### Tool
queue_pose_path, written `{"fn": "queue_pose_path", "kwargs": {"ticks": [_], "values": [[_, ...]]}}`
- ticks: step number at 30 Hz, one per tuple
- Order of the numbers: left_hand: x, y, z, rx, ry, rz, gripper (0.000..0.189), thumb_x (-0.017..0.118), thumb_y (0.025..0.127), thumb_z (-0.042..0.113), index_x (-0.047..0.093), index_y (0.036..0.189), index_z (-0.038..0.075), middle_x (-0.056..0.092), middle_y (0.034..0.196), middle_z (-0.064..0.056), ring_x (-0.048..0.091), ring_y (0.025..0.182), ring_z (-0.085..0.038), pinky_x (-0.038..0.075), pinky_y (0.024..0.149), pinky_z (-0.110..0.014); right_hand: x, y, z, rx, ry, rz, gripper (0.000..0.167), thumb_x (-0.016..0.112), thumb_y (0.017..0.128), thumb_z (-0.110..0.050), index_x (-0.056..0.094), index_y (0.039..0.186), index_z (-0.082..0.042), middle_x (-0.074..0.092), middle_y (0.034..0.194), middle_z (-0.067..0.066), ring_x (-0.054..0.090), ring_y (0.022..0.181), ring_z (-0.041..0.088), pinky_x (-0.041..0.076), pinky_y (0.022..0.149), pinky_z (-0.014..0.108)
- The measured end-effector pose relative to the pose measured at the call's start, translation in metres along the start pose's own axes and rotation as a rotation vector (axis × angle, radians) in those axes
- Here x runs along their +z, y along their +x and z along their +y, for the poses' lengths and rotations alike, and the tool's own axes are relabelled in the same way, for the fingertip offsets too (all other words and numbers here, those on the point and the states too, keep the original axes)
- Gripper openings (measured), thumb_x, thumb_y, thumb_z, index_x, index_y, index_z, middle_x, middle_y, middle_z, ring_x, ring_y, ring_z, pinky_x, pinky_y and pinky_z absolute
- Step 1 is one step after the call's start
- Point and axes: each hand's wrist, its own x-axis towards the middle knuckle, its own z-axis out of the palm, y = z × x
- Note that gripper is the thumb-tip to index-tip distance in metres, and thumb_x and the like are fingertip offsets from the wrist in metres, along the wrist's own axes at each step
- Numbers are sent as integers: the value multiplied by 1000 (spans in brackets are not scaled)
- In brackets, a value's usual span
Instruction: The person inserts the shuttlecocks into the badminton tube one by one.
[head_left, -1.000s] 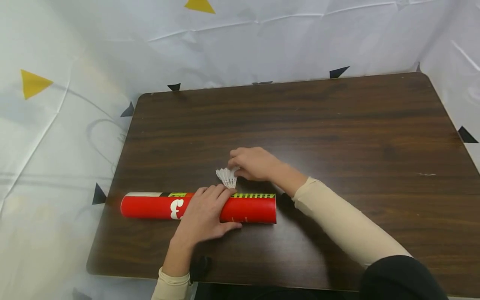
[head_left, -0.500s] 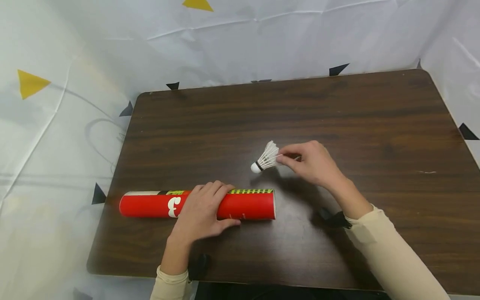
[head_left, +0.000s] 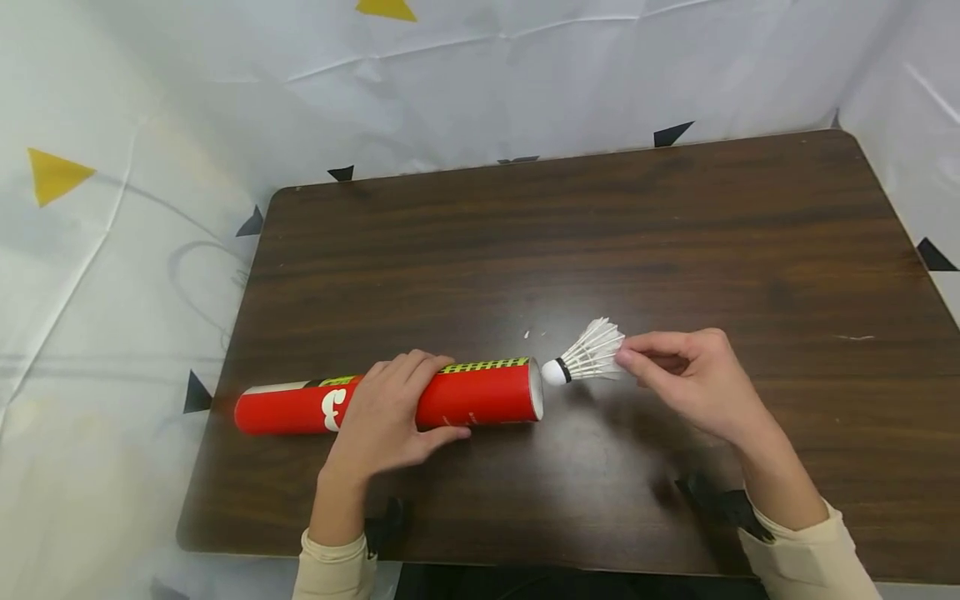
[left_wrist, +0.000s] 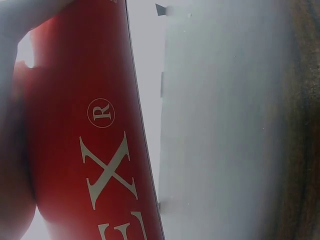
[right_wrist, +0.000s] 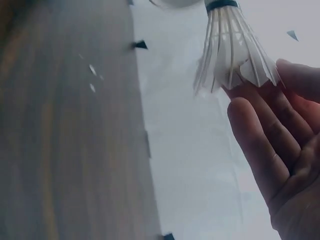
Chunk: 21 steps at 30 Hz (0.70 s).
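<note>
A red shuttlecock tube (head_left: 480, 396) lies on its side, its right end tilted toward the right hand. My left hand (head_left: 386, 417) grips it around the middle, fingers over the top and thumb along the near side. Pale lettering on the tube (left_wrist: 85, 150) fills much of the left wrist view. My right hand (head_left: 693, 379) pinches a white feather shuttlecock (head_left: 592, 354) by the feather edge, between thumb and fingers. The shuttlecock's cork, with a dark band, points left, right at the tube's rim. In the right wrist view the feathers (right_wrist: 232, 50) look ragged.
The dark wood-grain table (head_left: 465, 242) has rounded corners. Small white bits (head_left: 527, 334) lie on it just behind the shuttlecock. White sheeting (head_left: 480, 83) with yellow and black triangles surrounds the far and side edges.
The right hand has taken the shuttlecock from behind the tube, around to the right, and to the tube's end. The tube's right end has swung slightly away from the person.
</note>
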Motion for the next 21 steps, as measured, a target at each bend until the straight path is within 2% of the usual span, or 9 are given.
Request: {"fn": "queue_pose_path", "kwargs": {"ticks": [5,8,12,16,19,21], "values": [[-2,0,0,4,-2,9,78,78,68,63,56,128,18,62,117,2,58,99,-18,50,84,-42,30,-4,2,-140,0,-13,15,78,78,5,78,89,-6,74,81,1,67,66,5,53,58,19],[-3,1,-1,10,-5,8,77,77,69,63,56,128,18,62,117,2,58,98,-18,50,84,-42,47,-4,4,-174,24,-69,18,78,78,4,78,93,-6,74,85,-1,66,67,6,53,58,20],[-2,1,-2,14,-11,12,77,77,69,63,56,128,18,62,117,2,58,98,-18,50,85,-42,63,-3,6,-124,91,-206,19,74,84,1,77,101,-6,74,92,-2,63,69,11,54,61,24],[-1,1,-3,17,-16,19,77,79,68,61,56,128,18,62,117,2,59,97,-18,50,84,-43,71,2,7,-40,118,-345,20,69,92,-8,74,111,-5,71,92,-1,60,62,14,52,59,26],[1,1,-3,21,-19,24,77,80,67,60,56,127,17,62,116,2,59,96,-18,50,84,-43,73,6,8,4,119,-414,22,67,93,-10,72,114,-5,69,88,0,57,55,18,51,55,27],[1,1,-3,22,-17,26,77,80,67,60,56,127,18,62,115,2,59,96,-17,50,84,-42,75,10,9,16,133,-445,17,65,94,-8,73,110,-6,68,86,2,57,55,18,52,54,28]]}}
